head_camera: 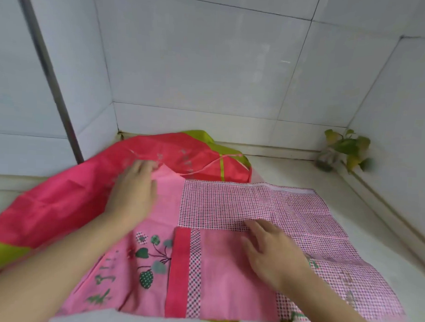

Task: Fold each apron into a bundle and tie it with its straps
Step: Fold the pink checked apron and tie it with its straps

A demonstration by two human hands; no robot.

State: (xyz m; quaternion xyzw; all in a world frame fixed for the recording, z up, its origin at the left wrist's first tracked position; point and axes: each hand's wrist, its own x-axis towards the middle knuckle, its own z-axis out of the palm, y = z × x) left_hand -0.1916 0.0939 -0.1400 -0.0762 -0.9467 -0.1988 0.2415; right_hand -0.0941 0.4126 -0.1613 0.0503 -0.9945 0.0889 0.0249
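Two aprons on the worktop [290, 170]: one pink apron [227, 253] with checked panels and strawberry print, centre; one red apron [68, 201] with green trim beneath it, toward 10 o'clock. Two hands: left hand [133, 194] and right hand [273, 252], both flat on cloth. One leafy plant [344, 151], 2 o'clock corner.

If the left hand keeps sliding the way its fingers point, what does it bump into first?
The left hand points up and away over the red apron. It would likely meet that apron's thin strap first, then the tiled wall. Depth is hard to judge.
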